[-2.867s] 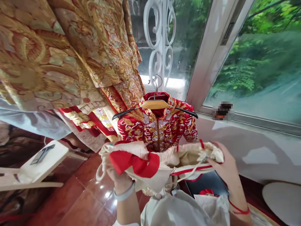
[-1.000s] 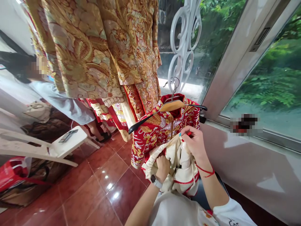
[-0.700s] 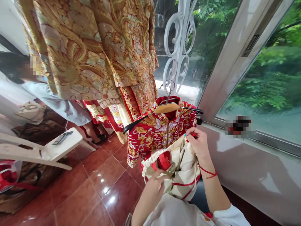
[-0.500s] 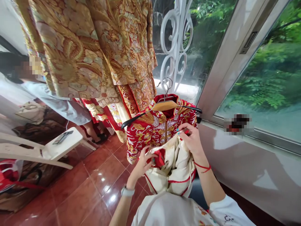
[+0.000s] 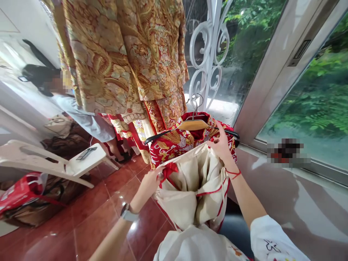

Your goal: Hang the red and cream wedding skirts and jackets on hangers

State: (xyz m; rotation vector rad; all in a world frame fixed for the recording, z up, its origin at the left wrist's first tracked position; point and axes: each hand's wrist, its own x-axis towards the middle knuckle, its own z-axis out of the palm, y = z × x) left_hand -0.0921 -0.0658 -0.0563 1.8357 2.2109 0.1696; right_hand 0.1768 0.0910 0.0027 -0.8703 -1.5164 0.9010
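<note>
A cream cloth bag (image 5: pixel 190 192) with red trim is stretched upward over the lower part of a red and gold embroidered jacket (image 5: pixel 174 143). The jacket hangs on a wooden hanger (image 5: pixel 193 125) hooked onto a white scrolled iron grille (image 5: pixel 206 54). My left hand (image 5: pixel 150 181) grips the bag's left rim by its red ribbon. My right hand (image 5: pixel 221 145) pinches the bag's right rim up against the jacket's shoulder, just under the hanger arm.
A large gold embroidered robe (image 5: pixel 119 54) hangs at upper left. Another person in a pale top (image 5: pixel 81 116) stands behind it. A white plastic chair (image 5: pixel 54 163) holds a phone. A red bag (image 5: pixel 21 192) lies on the red tiled floor. Window and sill are at right.
Both hands have lifted the bag's opening higher, so it now covers much of the jacket. My left hand moved out to the bag's left rim.
</note>
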